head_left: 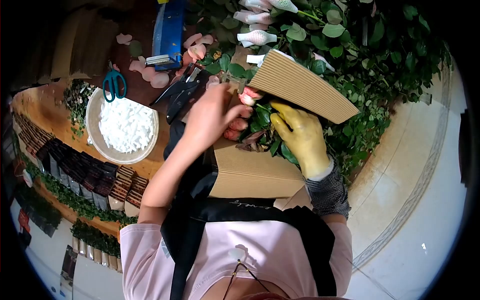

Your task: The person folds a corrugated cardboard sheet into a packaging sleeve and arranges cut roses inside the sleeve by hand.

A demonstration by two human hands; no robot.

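Pink roses (234, 131) with green leaves lie between two flaps of corrugated cardboard, one flap (305, 85) raised behind them and the other (257, 172) near the apron. My bare left hand (215, 112) is at the blossoms, thumb reaching over them; it is slightly blurred, and whether its fingers grip anything is unclear. In a yellow glove, my right hand (297, 132) is at the leaves and stems, its fingers bent around them, under the raised flap. A black stapler-like tool (184, 94) lies left of my left hand.
A bowl (92, 131) of small white pieces and teal scissors (114, 85) are at the left. Behind stand a blue holder (168, 30) and loose petals (159, 80). Netted white-wrapped roses (257, 37) and heaped leafy stems (395, 65) fill the back and right. Wrapped bundles (85, 175) line the lower left.
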